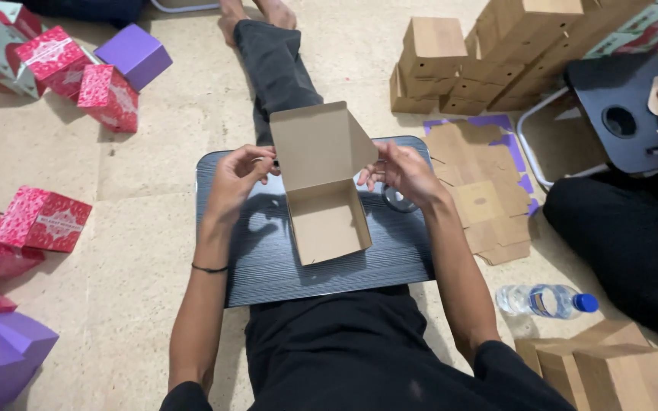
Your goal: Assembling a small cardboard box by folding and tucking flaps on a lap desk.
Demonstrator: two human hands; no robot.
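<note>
Your left hand (239,176) pinches the left edge of the open brown cardboard box (321,186), standing mid-way along the dark ribbed lap tray's (268,266) far edge; your right hand (404,172) grips its right flap. Light, bendable—hold edges gently.

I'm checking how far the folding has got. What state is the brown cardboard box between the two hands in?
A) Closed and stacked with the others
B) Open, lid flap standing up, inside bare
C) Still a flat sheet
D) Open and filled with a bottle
B: the cardboard box sits on the dark lap tray with its lid flap raised and its inside bare, the left hand and right hand at the flap's sides.
</note>
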